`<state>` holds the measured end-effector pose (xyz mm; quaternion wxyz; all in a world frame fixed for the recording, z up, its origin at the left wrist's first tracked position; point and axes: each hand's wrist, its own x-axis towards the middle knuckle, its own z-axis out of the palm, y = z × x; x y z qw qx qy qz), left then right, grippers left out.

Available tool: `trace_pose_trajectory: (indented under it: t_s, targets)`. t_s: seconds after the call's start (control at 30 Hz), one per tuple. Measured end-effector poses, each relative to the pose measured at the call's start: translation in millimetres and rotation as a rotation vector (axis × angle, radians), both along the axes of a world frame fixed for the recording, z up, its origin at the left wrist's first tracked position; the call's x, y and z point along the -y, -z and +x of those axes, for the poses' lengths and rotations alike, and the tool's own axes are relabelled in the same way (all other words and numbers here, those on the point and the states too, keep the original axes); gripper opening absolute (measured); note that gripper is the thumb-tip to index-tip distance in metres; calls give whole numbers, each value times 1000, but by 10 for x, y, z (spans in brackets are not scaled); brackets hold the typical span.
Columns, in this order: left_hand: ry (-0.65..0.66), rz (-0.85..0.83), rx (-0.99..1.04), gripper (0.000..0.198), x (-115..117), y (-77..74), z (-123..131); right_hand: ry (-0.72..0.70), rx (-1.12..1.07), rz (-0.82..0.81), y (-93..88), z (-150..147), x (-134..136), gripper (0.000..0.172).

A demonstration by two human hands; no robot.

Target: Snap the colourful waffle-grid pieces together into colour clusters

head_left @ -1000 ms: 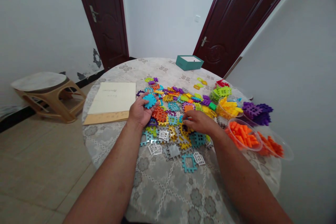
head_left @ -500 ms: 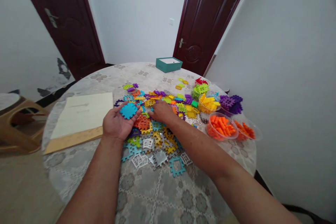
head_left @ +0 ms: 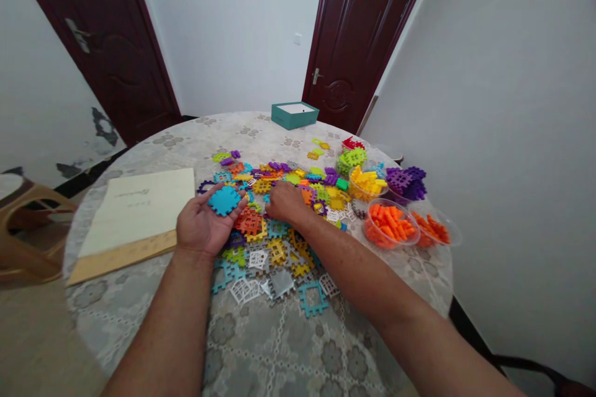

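Observation:
On the upturned palm and fingers of my left hand (head_left: 203,223) rests a blue square building tile (head_left: 225,200) with notched edges. My right hand (head_left: 286,201) reaches into the pile with its fingers curled down. What its fingertips grip, if anything, is hidden behind the hand. The pile holds many toothed plastic tiles, among them an orange lattice tile (head_left: 249,221), a white window piece (head_left: 257,259), a grey tile (head_left: 282,283) and a light-blue frame tile (head_left: 313,299) at the near edge.
At the right are tubs of orange pieces (head_left: 391,223), yellow pieces (head_left: 367,181) and purple pieces (head_left: 406,183). A green box (head_left: 295,116) stands at the back. A cream folder (head_left: 139,205) lies left on the round table (head_left: 261,341). A brown stool (head_left: 37,223) is beyond it.
The view has shifted slightly. My right hand's fingers look more curled in at the pile. My left hand still holds the blue tile in much the same place.

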<state>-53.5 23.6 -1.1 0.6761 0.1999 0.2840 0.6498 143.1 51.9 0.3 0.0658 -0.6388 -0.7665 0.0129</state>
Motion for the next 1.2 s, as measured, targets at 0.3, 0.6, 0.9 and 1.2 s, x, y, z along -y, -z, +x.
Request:
trace_pose_trajectory:
  t_s: [0.3, 0.6, 0.9, 1.2]
  targets:
    - [90, 24, 30, 43, 90, -3, 33, 76, -1144, -69, -148, 327, 112, 21]
    - [173, 44, -35, 65, 183, -22, 108, 122, -1745, -363, -234, 354, 282, 27]
    - [227, 75, -130, 53, 257, -36, 213, -18, -1617, -479, -373, 97, 503, 21]
    - [319, 122, -209, 58, 240, 52, 259, -84, -1366, -446, -272, 31, 528, 27]
